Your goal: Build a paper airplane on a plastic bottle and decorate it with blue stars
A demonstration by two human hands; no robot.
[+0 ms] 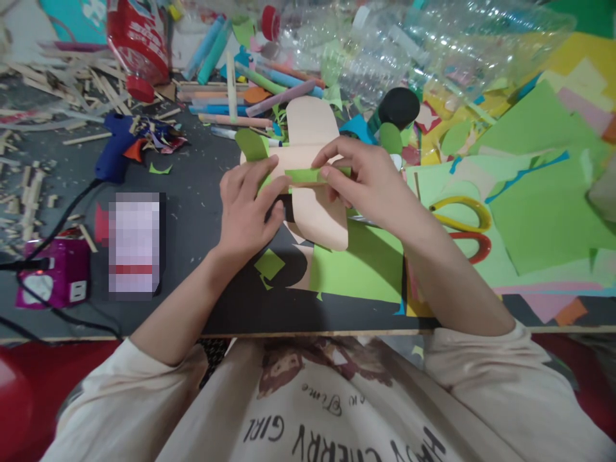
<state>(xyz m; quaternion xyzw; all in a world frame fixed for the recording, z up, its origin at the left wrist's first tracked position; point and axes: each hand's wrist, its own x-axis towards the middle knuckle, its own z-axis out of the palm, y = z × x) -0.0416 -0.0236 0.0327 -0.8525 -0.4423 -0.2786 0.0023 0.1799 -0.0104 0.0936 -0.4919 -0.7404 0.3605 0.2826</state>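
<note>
A cream paper plane [312, 122] with rounded wings and an upright green tail piece [251, 146] is held above the table between my hands. My left hand [250, 199] rests over its tail end, fingers across the body and thumb at the near side. Between the thumb and fingers of my right hand [363, 173] is a green paper strip [303, 175], which lies along the plane's body across the wings. The left fingertips reach the strip's other end. Whether the strip is stuck down, I cannot tell. The right fingers partly hide the plane's front.
Scissors [469, 218] lie right under my right forearm, beside green paper sheets [534, 205]. A blue glue gun [115, 147] and its cord lie left, near a blurred box [135, 244]. Markers [212, 51], plastic bottles [317, 32] and wood sticks [108, 90] fill the back.
</note>
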